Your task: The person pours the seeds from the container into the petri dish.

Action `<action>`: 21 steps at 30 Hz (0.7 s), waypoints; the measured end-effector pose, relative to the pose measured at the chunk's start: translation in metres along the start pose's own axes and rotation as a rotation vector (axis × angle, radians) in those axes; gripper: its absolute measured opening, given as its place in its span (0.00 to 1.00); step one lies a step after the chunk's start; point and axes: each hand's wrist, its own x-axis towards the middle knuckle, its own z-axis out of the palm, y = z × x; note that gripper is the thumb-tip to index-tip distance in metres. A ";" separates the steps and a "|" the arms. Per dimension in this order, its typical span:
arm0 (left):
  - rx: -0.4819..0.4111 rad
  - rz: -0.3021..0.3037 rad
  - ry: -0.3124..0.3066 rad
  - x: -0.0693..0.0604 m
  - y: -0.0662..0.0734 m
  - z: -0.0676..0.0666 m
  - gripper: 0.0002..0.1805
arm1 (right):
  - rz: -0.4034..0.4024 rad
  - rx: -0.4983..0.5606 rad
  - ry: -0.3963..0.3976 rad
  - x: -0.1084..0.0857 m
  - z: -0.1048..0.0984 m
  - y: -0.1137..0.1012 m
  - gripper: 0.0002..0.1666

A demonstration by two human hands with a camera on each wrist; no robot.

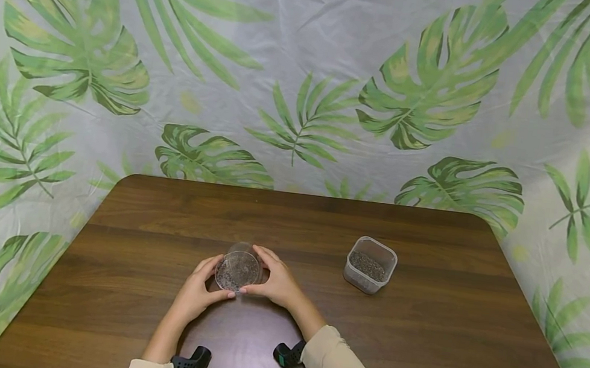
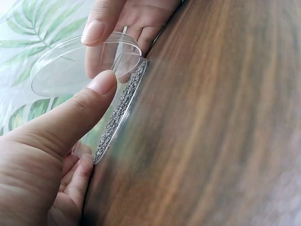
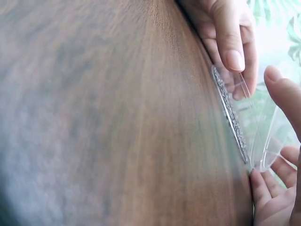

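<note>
A clear round petri dish (image 2: 120,115) holds a layer of dark grey granules and lies at the table surface. Its transparent lid (image 2: 59,70) is tilted over it, raised on one side. My left hand (image 1: 195,294) curls round the dish's left side, its thumb at the near rim. On the other side my right hand (image 1: 277,280) grips the lid between thumb and fingers. Both thumbs come close together at the near edge. Clear plastic overlaps in the head view, so the exact contact between lid and dish is hard to tell.
A square clear plastic tub (image 1: 371,264), partly filled with similar dark granules, stands to the right on the brown wooden table (image 1: 436,334). Behind the table hangs a leaf-patterned curtain (image 1: 310,46). A black wrist device (image 1: 191,361) sits by the left sleeve, another by the right.
</note>
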 end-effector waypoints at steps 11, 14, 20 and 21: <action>-0.031 -0.035 -0.013 0.001 0.000 0.000 0.48 | 0.000 -0.113 -0.006 0.000 0.001 -0.001 0.54; -0.033 -0.043 -0.021 0.001 0.000 -0.001 0.48 | -0.002 -0.121 -0.019 0.000 0.001 -0.001 0.54; -0.044 -0.047 -0.025 0.001 -0.001 -0.001 0.48 | 0.014 -0.138 -0.029 0.000 0.001 -0.003 0.54; -0.046 -0.050 -0.023 0.001 0.000 -0.001 0.48 | 0.012 -0.144 -0.029 0.000 0.001 -0.003 0.53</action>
